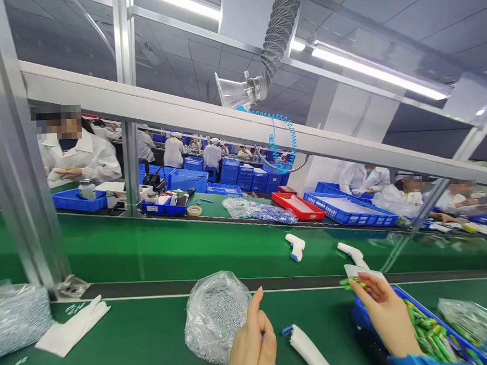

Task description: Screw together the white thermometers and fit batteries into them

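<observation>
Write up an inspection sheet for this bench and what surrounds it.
Surface: green bench, belt beyond it.
Work items: white housing between the hands; blue bin of green items at right; clear bag of small greyish parts.
Clutter: white cloth or glove beside another filled bag at left.
Hands: right hand pinches green pieces; left hand curled by the clear bag, grip unclear.
Cables: blue coiled line hanging at the rail.
Surroundings: co-workers in white coats, blue crates.
</observation>
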Demonstrator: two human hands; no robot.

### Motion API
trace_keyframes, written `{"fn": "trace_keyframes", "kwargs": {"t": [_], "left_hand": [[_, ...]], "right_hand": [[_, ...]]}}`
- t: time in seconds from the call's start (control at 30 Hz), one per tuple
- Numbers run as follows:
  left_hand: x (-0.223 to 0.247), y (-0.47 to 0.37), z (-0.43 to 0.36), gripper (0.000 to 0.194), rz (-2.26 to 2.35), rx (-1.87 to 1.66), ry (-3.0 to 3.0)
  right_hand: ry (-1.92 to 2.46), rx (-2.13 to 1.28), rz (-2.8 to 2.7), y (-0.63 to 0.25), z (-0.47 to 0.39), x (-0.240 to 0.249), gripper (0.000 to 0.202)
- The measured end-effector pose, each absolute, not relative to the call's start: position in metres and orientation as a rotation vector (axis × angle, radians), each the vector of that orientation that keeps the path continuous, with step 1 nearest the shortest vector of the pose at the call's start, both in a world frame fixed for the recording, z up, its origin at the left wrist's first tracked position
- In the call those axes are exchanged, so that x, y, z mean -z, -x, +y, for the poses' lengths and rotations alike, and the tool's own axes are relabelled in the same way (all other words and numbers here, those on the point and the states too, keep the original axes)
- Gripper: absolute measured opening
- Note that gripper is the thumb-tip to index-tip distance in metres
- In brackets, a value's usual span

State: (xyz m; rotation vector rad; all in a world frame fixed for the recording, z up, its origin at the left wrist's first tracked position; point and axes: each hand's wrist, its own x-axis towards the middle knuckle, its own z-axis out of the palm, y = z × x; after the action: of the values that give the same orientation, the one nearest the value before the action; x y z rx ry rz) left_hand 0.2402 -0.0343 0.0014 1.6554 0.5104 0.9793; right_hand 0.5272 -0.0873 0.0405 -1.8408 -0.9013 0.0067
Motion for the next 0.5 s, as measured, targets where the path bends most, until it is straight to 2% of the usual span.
{"fn": "trace_keyframes", "kwargs": {"t": [0.1,0.23,0.37,0.5], "left_hand": [[0.004,-0.241,-0.028,0.085,0.417,-0.944,-1.598],[0.009,-0.236,-0.024,0.085,0.493,-0.894,-1.491],[0.003,-0.232,-0.028,0.084,0.514,-0.846,-1.497],[-0.006,-0.231,-0.034,0.084,0.519,-0.864,-1.526]], "right_hand": [[1.639,-0.27,-1.211,-0.441,-0.088,-0.041,0.047],[1.405,-0.519,-1.483,-0.366,-0.088,-0.046,0.029],[1.336,-0.487,-1.659,-0.354,-0.081,-0.058,0.013],[1.311,-0.369,-1.804,-0.36,-0.081,-0.067,0.008]]}}
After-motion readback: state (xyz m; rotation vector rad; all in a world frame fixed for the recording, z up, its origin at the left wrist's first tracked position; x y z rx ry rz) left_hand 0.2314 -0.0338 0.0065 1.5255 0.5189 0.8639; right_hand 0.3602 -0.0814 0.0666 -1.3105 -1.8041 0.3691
